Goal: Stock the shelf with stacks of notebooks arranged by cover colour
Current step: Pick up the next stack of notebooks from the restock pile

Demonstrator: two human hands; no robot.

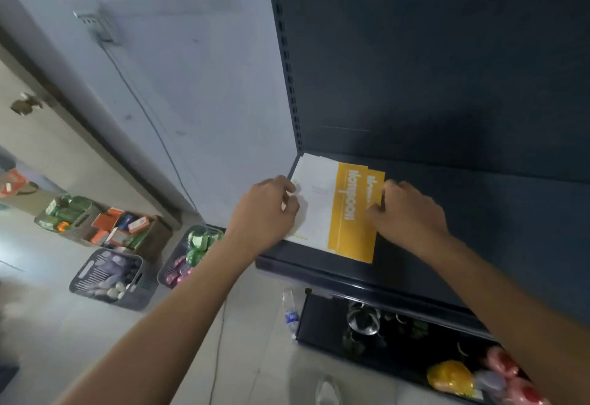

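At the far left end of the dark blue metal shelf, both our hands work on a small stack of white-and-yellow covered notebooks lying flat in the corner against the slotted upright. Our left hand sits at the stack's white left edge, fingers curled in against it, apparently pressing or pinching the edge; our right hand is bent over the yellow right edge, fingertips touching the covers, and we cannot tell whether it grips anything or only nudges. A second yellow cover peeks out behind the top one, slightly offset, so the pile is not yet squared. We judge the job barely begun: this one stack is the only one on the shelf, the long run of board to its right is bare, and no notebooks of any other cover colour are in view, either on the shelf or waiting nearby. What is left, as far as we can see, is to align this pile and then bring and set down the remaining colours beside it. On the pale tiled floor to the left stand grey plastic baskets and a cardboard box of packaged goods, none of them clearly notebooks; the lower shelf holds glassware and coloured wrapped items.
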